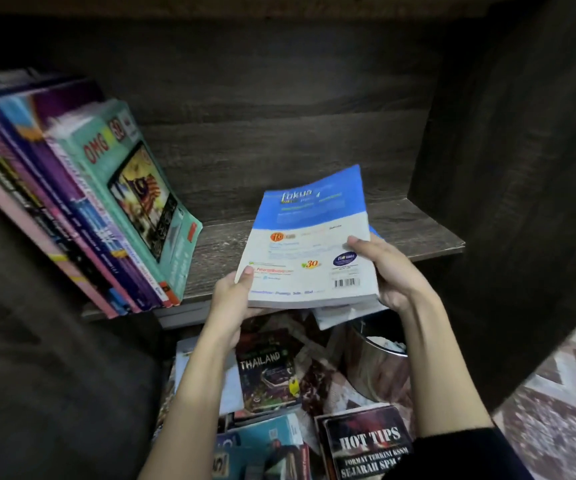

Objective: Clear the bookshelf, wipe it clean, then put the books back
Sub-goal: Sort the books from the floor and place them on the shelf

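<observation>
A blue and white paperback [309,240] is held in both hands over the front edge of the dark wooden shelf [418,233]. My left hand [231,303] grips its lower left corner, thumb on the cover. My right hand [388,271] grips its right edge, thumb on top; a second thin book or papers shows under it. Several books [82,202] lean to the left on the shelf's left part, a teal one [134,188] foremost.
On the floor below lie loose books: a Thailand guide [267,372], a dark "Hot Tips" book [369,445] and a blue one [262,441]. A shiny metal bin [376,368] stands under the shelf. The shelf's dark side panel [508,168] rises at right, beside a patterned carpet [563,393].
</observation>
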